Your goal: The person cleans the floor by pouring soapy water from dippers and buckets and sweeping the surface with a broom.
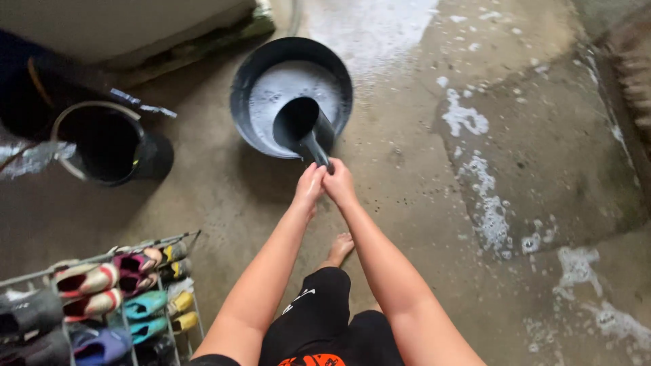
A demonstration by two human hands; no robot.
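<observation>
A dark plastic dipper (pixel 300 125) with a long handle hangs over a dark round basin (pixel 242 74) of soapy, foamy water. Both hands meet on the end of the handle: my left hand (pixel 308 188) on the left side and my right hand (pixel 338 182) on the right, fingers closed around it. The dipper's cup points away from me and sits just above the foam. My arms reach forward from the bottom of the view, and one bare foot (pixel 340 247) shows below them on the wet concrete.
An empty black bucket (pixel 107 144) with a metal rim stands to the left. A wire shoe rack (pixel 102 298) with several colourful shoes fills the lower left. Patches of white foam (pixel 468 120) lie on the wet concrete floor to the right.
</observation>
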